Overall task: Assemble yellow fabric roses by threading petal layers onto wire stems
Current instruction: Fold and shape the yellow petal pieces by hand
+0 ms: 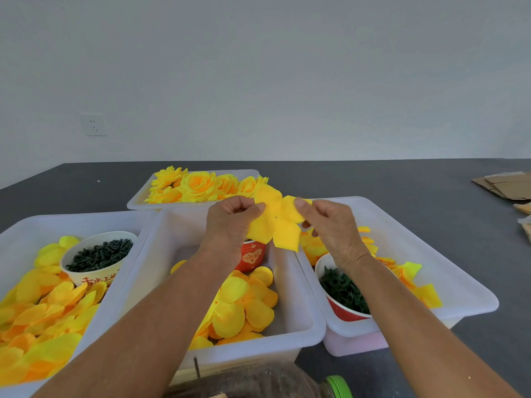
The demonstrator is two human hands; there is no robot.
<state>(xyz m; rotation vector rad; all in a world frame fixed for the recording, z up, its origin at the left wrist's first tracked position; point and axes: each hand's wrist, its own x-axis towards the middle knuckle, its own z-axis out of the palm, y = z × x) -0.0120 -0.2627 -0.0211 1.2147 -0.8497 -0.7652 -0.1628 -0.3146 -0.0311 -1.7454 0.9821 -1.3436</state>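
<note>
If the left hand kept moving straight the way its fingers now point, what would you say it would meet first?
Most likely the right hand. The left hand pinches the yellow petal layer and points rightward across it, toward the right hand pinching the opposite edge; depth is hard to judge.

The scene was evenly and softly lit, bright enough that every colour read clearly. No single light source showed; the pale wall (258, 67) shaded gently from lighter centre to greyer corners. Shadows were faint and diffuse, with only soft darkening inside the white tubs (161, 242). No hard glare appeared, though the yellow petals (244, 305) looked nearly overexposed. Wide-angle distortion bowed the far edge of the bench (402, 179) and stretched the forearms (143, 326) near the bottom. Focus was slightly soft throughout.
</note>
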